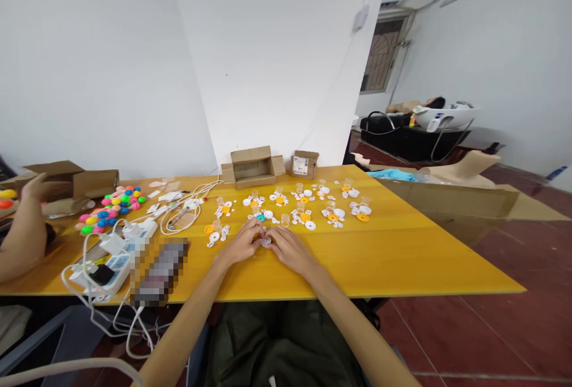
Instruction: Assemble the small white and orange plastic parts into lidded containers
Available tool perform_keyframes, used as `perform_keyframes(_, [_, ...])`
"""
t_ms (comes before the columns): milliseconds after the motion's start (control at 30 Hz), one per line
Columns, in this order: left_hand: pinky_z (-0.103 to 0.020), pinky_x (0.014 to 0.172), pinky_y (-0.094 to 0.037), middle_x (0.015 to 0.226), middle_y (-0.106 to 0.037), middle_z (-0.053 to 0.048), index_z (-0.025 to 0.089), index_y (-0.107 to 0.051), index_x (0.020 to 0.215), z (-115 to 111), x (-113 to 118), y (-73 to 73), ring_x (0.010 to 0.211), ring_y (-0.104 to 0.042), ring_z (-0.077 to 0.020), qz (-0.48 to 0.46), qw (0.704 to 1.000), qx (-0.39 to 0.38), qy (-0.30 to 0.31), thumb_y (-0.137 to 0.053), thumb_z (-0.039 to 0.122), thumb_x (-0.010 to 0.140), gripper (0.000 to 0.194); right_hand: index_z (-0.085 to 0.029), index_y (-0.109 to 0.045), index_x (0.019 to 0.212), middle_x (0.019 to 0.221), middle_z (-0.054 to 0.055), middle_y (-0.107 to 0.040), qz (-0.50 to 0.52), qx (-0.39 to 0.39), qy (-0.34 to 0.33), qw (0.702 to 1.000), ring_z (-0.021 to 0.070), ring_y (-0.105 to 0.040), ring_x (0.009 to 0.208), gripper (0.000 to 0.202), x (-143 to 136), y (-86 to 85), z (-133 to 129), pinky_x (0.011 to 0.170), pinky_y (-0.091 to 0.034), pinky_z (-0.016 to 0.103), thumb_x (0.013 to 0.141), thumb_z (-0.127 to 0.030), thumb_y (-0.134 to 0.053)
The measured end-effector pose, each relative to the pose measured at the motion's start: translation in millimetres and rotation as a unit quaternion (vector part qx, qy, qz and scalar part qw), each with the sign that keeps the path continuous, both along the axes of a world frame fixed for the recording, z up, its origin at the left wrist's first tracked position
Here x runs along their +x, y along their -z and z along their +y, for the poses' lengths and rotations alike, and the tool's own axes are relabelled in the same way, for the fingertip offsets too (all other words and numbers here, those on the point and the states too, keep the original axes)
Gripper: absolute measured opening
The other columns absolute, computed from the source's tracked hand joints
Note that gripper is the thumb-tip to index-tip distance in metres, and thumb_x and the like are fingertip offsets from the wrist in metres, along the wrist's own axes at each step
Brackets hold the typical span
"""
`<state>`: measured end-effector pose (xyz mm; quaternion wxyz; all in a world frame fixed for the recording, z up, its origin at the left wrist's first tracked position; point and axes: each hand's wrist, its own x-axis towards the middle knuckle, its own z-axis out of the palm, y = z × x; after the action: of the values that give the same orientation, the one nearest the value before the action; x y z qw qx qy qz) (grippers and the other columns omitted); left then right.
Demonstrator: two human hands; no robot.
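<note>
My left hand (pixel 243 242) and my right hand (pixel 289 248) meet near the table's front edge, fingers bent inward and closed. A small whitish plastic part (pixel 266 242) shows between their fingertips; its exact kind is too small to tell. Just beyond the fingers lie a teal disc (pixel 260 218) and a white disc (pixel 268 214). Small groups of plastic parts spread out around them, with an orange disc (pixel 305 217), a white ring-like disc (pixel 310 226) and a clear cup (pixel 285 220) among them. An orange piece is partly hidden behind my left fingers.
Two cardboard boxes, one open (pixel 254 181) and one smaller (pixel 304 165), stand against the wall. On the left are a power strip (pixel 120 268) with white cables, a blurred phone (pixel 161 271), colourful balls (pixel 107 214) and another person's arm (pixel 27 238).
</note>
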<state>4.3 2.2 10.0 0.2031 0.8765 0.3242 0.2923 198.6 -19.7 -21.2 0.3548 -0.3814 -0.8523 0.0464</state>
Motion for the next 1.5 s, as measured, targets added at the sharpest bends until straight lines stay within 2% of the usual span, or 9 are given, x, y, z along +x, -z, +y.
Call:
perform_keyframes(433, [-0.036,0.094,-0.049,0.100,-0.058,-0.005,0.020,-0.058,0.082,-1.9,0.6,-3.2,0.098,-0.057,-0.0195,0.010,1.000,0.009,-0.012,-0.050,0.009,0.087,0.015,-0.024,-0.058,0.094,0.093,0.005,-0.066,0.011,-0.008,-0.006,1.000,0.0222,-0.062,0.093,0.008,-0.8,-3.3,-1.6,0.082,-0.050,0.034,0.095,-0.018,-0.055])
perform_keyframes(733, [-0.035,0.096,-0.048,0.100,-0.057,-0.004,0.021,-0.057,0.087,-4.7,-1.1,-4.6,0.102,-0.056,-0.0201,0.043,0.998,0.032,-0.019,-0.055,0.006,0.080,0.016,-0.023,-0.058,0.093,0.094,0.004,-0.066,0.004,-0.009,-0.005,1.000,0.0206,-0.061,0.092,0.010,-0.8,-3.0,-1.4,0.081,-0.050,0.032,0.093,-0.013,-0.057])
perform_keyframes(1300, [-0.037,0.093,-0.048,0.099,-0.062,-0.005,0.022,-0.056,0.089,-7.4,-3.2,-9.6,0.099,-0.056,-0.0222,0.081,0.995,0.059,-0.008,-0.056,0.010,0.082,0.014,-0.022,-0.065,0.089,0.089,0.005,-0.071,-0.011,0.007,0.005,1.000,0.0212,-0.064,0.090,0.008,-0.9,-2.0,1.4,0.080,-0.051,0.032,0.095,-0.019,-0.060])
perform_keyframes(1500, [-0.037,0.095,-0.047,0.101,-0.061,-0.005,0.022,-0.056,0.088,-9.0,-4.2,-9.7,0.101,-0.056,-0.0223,0.084,0.993,0.078,-0.013,-0.057,0.012,0.084,0.011,-0.022,-0.068,0.091,0.090,0.006,-0.072,-0.012,0.021,0.006,1.000,0.0214,-0.064,0.091,0.013,-1.4,0.4,2.3,0.081,-0.051,0.033,0.097,-0.023,-0.057])
